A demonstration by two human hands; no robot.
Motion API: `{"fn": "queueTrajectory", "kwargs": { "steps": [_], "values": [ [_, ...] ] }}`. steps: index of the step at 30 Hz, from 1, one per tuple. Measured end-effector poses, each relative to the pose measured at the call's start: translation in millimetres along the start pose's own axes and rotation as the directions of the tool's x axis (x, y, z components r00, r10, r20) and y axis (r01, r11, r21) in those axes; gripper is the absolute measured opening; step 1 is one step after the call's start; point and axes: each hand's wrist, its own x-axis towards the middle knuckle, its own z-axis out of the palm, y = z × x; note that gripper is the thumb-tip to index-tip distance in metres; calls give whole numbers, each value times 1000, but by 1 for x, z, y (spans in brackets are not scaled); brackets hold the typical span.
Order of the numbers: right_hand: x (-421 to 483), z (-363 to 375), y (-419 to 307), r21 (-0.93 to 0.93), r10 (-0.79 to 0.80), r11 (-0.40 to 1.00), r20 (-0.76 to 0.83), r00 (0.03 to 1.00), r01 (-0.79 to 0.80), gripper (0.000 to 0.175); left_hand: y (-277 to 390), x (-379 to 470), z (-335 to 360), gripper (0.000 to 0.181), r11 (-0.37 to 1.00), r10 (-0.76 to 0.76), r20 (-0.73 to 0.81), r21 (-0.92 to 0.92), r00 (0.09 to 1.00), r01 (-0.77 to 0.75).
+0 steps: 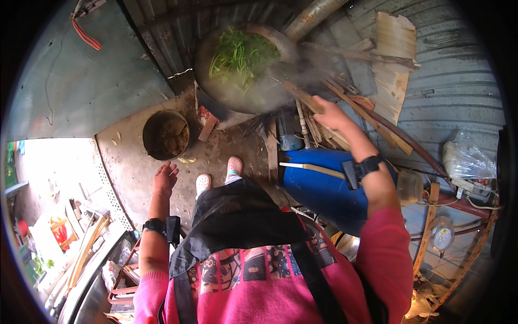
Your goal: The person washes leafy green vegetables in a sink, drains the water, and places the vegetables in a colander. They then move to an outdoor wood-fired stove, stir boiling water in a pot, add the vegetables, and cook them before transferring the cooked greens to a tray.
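My right hand is closed around the wooden handle of a utensil whose head reaches into a large steaming wok. Steam blurs that head, so its exact kind is unclear. Long-stemmed leafy greens are heaped in the wok, mostly in its left and middle part. My left hand hangs over the floor, its fingers loosely curled, just below a dark round bucket with brownish matter inside. Whether the fingers hold something small and pale cannot be made out.
A blue plastic barrel lies at my right, with a white-ended stick on it. Firewood leans right of the wok. A brick stands near the stove's base. A metal pipe rises behind; a hanging scale is at far right.
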Motion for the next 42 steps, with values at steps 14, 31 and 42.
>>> {"fn": "queueTrajectory", "kwargs": {
  "steps": [14, 31, 42],
  "values": [
    [81, 86, -29, 979, -17, 135, 155, 988, -152, 27, 18, 54, 46, 32, 973, 228, 159, 0, 961, -231],
    [-32, 162, -43, 757, 165, 652, -79, 983, -49, 66, 39, 24, 50, 26, 998, 49, 327, -41, 944, -37],
    [-92, 203, -70, 525, 182, 844, -468, 865, 106, 54, 21, -30, 171, 49, 753, -392, 649, 634, 652, -178]
  ]
}}
